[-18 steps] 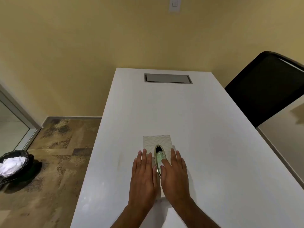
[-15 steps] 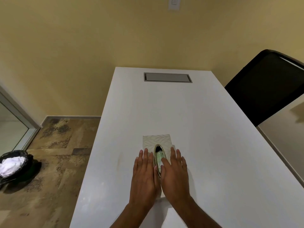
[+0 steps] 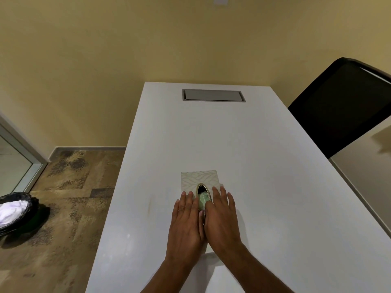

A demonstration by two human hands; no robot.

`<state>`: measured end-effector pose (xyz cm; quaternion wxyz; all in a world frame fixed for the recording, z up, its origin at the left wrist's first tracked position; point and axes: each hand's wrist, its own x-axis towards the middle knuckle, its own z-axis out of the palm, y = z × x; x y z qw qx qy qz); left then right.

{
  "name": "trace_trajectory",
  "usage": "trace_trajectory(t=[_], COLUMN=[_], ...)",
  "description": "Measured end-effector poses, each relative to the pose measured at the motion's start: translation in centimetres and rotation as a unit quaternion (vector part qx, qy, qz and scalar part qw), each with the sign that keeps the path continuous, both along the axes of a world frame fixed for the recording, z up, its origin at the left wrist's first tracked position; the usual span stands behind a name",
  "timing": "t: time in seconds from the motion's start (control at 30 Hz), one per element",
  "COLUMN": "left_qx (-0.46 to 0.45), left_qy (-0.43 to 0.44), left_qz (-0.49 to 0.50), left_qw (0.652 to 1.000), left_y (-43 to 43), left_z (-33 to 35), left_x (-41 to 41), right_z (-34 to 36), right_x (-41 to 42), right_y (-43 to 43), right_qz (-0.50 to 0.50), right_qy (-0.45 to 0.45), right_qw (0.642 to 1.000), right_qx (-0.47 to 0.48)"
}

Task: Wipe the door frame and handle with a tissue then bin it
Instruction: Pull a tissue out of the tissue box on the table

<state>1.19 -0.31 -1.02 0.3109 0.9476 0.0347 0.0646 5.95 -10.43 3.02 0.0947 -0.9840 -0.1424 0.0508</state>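
A pale patterned tissue box (image 3: 198, 179) lies flat on the white table (image 3: 264, 166), its gold-rimmed oval slot (image 3: 202, 194) showing a greenish tissue inside. My left hand (image 3: 187, 220) rests flat on the box just left of the slot, fingers together. My right hand (image 3: 222, 218) lies flat on the right side, its index finger at the slot's edge. Neither hand holds anything. A dark bin (image 3: 14, 210) with white tissue in it stands on the floor at the far left. A grey door frame (image 3: 25, 144) with glass shows at the left edge.
A black chair (image 3: 342, 106) stands at the table's right side. A grey cable hatch (image 3: 213, 95) is set into the table's far end. Yellow wall lies behind; patterned brown floor (image 3: 69, 197) runs between table and bin.
Both hands have stayed flat on the tissue box. The view has shifted only slightly.
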Motion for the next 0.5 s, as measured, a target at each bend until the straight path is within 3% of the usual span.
trace_trajectory(t=[0.17,0.3,0.4,0.5], left_qx=[-0.006,-0.003,-0.026,-0.033], left_qy=[0.025,0.025,0.008,-0.008], left_qz=[-0.016,-0.015,-0.006,-0.002], left_qw=[1.000,1.000,1.000,0.999], left_y=[0.1,0.1,0.0,0.0], left_z=[-0.6,-0.5,-0.8,-1.3], left_x=[0.2,0.2,0.1,0.1], right_z=[-0.5,-0.3,0.1,0.1], right_x=[-0.5,-1.2,-1.4,-1.1], right_y=[-0.4,-0.3,-0.3,-0.2], right_qz=[0.007,-0.067,-0.119,-0.131], right_qy=[0.040,0.005,0.064,0.020], right_qw=[0.999,0.983,0.961,0.955], right_qx=[0.026,0.173,0.241,0.265])
